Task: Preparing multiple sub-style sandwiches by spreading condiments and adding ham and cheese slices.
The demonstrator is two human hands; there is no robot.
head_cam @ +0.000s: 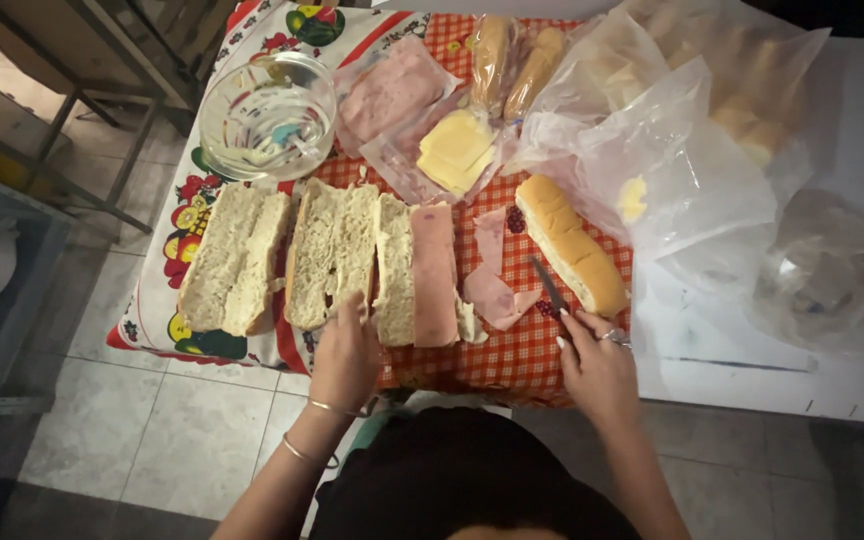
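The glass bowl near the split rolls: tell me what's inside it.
Inside the glass bowl lies pale cutlery, apparently with a blue-green handle; reflections blur its exact kind. The patterned tablecloth shows through the glass. No food is visible in it.

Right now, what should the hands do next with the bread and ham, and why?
Probably the left hand should lay ham on the middle open roll. It rests on that roll, which is bare, while the roll beside it already carries a ham slice. Loose ham pieces lie close by. The right hand holds a knife near the uncut roll.
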